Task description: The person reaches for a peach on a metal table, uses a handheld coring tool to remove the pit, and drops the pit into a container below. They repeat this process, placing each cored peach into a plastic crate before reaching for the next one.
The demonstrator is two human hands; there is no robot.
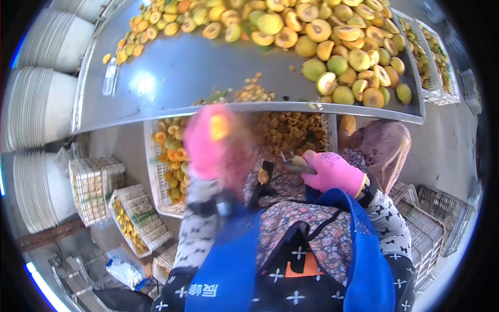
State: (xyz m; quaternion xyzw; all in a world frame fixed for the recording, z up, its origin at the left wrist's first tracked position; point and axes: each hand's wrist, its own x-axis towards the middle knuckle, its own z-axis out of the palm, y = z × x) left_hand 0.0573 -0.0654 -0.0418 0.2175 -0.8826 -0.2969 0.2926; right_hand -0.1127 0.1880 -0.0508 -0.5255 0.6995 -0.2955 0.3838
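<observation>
My left hand (204,145), in a pink glove, is smeared by motion above a white crate (152,174) of cut yellow peaches. A small orange-yellow peach half (219,127) shows in its fingers. My right hand (335,174), also pink-gloved, is closed round a short pitting tool (299,165) with a curved metal tip pointing left. That tip is over my lap, below a heap of brown pits and scraps (293,130). On the steel table (171,65) ahead lies a large pile of halved peaches (358,60).
A clear bottle (109,77) stands at the table's left. Loose pits (254,92) lie by its raised front edge (249,107). Crates of fruit stand at left (140,218) and far right (436,62). Stacked white tubs (39,106) line the left side.
</observation>
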